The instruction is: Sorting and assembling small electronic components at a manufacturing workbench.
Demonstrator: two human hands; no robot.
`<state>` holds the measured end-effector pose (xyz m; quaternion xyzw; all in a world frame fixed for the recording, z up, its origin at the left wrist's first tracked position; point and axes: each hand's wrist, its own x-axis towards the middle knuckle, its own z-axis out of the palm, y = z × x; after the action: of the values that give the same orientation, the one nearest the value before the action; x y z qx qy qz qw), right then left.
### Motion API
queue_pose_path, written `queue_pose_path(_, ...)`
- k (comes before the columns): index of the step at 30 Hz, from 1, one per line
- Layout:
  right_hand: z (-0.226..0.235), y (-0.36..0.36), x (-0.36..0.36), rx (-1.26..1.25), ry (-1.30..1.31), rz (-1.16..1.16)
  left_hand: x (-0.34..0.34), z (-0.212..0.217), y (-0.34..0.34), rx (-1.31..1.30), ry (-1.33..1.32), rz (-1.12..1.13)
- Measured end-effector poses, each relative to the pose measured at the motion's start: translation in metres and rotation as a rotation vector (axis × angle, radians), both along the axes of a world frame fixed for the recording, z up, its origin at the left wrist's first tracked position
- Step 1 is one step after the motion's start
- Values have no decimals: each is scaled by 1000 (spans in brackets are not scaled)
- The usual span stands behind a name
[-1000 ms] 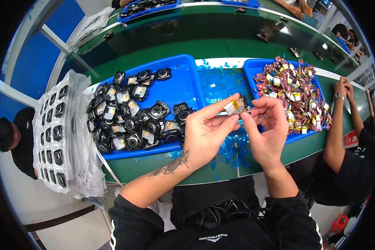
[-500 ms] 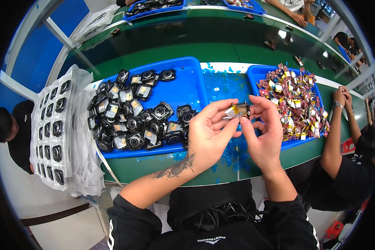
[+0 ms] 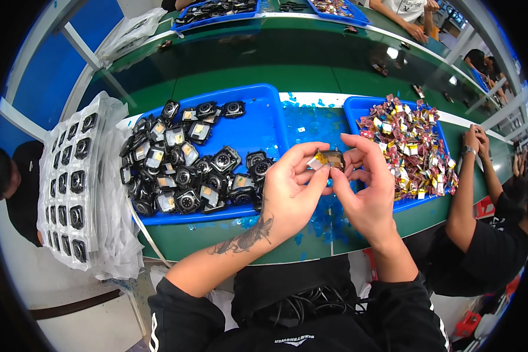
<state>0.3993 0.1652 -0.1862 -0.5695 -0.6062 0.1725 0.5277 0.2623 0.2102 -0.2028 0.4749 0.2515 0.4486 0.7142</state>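
Observation:
Between my two hands is a small dark smartwatch case (image 3: 334, 159) with a tan inner face showing. My right hand (image 3: 369, 196) pinches it from the right with thumb and fingers. My left hand (image 3: 296, 190) is closed at its left side, thumb and fingers on a small white and yellow tab (image 3: 317, 162) that is against the case. Fingers hide whether the tab is attached. Left of my hands, a blue tray (image 3: 258, 117) holds a heap of similar black watch cases (image 3: 188, 199). To the right, another blue tray (image 3: 351, 108) is filled with small red, white and yellow pieces (image 3: 408, 146).
A stack of clear plastic trays (image 3: 70, 193) with watch cases stands at the left. Blue scraps (image 3: 311, 126) lie between the blue trays on the green table (image 3: 229, 237). Beyond runs a green belt (image 3: 264, 58) with scattered pieces. A co-worker's hands (image 3: 478, 141) are at the right.
The watch case has tilted in my fingers, showing more of its tan face. The white and yellow tab sits lower to its left. The whole view has shifted slightly.

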Motion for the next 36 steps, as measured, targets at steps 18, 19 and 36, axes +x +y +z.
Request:
queue_pose_path(18,44,62,15,-238,145,271,-23,7,-2,396,272,263)
queue_pose_path(19,52,89,27,-312,62,234,-23,7,-4,577,328,315)
queue_pose_path(36,16,239,44,-217,-592,-130,-36,6,-18,1648,374,274)
